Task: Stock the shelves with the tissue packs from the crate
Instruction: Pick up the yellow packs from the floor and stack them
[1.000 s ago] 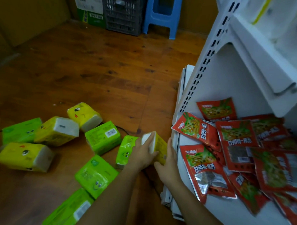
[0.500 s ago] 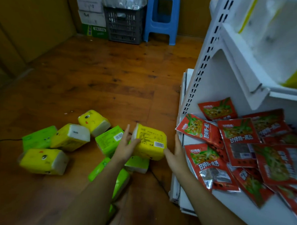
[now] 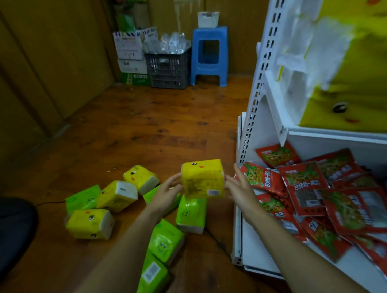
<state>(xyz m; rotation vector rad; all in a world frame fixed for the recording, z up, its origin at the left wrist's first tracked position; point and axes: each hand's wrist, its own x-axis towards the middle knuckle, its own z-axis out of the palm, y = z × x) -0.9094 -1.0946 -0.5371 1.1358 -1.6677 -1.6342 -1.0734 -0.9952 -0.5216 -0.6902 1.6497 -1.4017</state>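
I hold a yellow tissue pack (image 3: pixel 202 179) with a printed face in the air between both hands, just left of the white shelf unit (image 3: pixel 253 113). My left hand (image 3: pixel 167 191) grips its left side with curved fingers. My right hand (image 3: pixel 240 188) presses its right side with straight, spread fingers. Several more yellow packs (image 3: pixel 90 223) and green packs (image 3: pixel 165 241) lie scattered on the wooden floor below my arms. Large yellow packs (image 3: pixel 350 75), blurred, stand on the upper shelf.
Red snack packets (image 3: pixel 305 182) cover the lower shelf (image 3: pixel 257 253). At the back wall stand a dark crate (image 3: pixel 168 70) with clear bottles, a blue stool (image 3: pixel 209 56) and stacked cardboard boxes (image 3: pixel 132 54). A black object (image 3: pixel 11 231) with a cable sits at the left.
Both hands have lifted the yellow pack off the floor and turned it so its barcode side faces me. My view has tilted up toward the back wall and upper shelf.
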